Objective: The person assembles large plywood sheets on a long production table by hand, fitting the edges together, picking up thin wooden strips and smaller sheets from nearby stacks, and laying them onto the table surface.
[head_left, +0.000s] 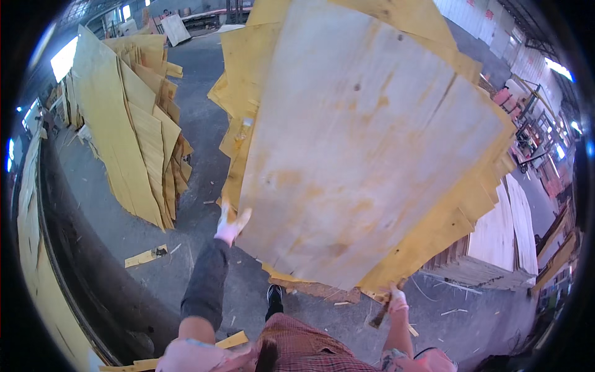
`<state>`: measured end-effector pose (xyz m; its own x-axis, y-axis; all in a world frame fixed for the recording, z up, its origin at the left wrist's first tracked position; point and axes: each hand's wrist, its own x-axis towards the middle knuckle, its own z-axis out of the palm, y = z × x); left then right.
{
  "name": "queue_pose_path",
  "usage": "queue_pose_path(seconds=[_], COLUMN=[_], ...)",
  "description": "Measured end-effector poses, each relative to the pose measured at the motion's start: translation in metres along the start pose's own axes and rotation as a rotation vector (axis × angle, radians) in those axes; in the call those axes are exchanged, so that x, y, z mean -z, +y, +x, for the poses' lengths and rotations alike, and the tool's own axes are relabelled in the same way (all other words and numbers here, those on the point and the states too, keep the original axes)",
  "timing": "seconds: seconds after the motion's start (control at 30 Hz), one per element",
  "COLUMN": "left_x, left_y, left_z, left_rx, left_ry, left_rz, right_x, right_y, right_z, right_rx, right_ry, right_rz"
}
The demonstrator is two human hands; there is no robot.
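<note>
The pale sheet (pixel 365 155) atop the yellow stack (pixel 427 245) looks light, bendy and splittable, best held at both near corners; my left hand (pixel 232 224), thumb spread, meets the stack's left edge, grip unclear, while my right hand (pixel 397 299) pinches its near right corner.

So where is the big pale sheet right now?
In the head view, the pale sheet lies upper centre, atop the yellow sheets, its lower end between the left hand and the right hand.
</note>
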<state>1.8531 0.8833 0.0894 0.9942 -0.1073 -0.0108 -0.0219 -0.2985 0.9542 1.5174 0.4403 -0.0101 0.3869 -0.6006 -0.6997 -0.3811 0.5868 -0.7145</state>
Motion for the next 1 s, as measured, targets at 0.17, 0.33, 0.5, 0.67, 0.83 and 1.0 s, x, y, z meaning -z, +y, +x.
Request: queue_pose_path(seconds=[0.17,0.33,0.5,0.67,0.83,1.0], left_x=[-0.013,-0.037,-0.01,0.018,0.08,0.256], left_y=[-0.005,0.031,-0.006,0.07,0.075,0.132], left_z=[0.157,0.191,0.146,0.043,0.012,0.036], left_rx=[-0.211,-0.108,-0.199,0.002,-0.406,-0.591], left_ry=[0.177,0.075,0.187,-0.03,0.293,0.571], left_rz=[0.189,-0.104,0.134,0.259,-0.187,0.027], right_x=[-0.007,-0.057,-0.083,-0.116,-0.213,-0.279], right_y=[-0.076,-0.152,-0.213,-0.338,-0.467,-0.553], right_z=[-0.001,-0.034,-0.035,-0.084,-0.161,-0.179], right_rx=[0.091,0.231,0.674,0.975,1.948,1.56], right_ry=[0.016,0.096,0.049,0.147,0.635,-0.081], right_rz=[0.071,0.068,0.002,-0.069,-0.69,-0.677])
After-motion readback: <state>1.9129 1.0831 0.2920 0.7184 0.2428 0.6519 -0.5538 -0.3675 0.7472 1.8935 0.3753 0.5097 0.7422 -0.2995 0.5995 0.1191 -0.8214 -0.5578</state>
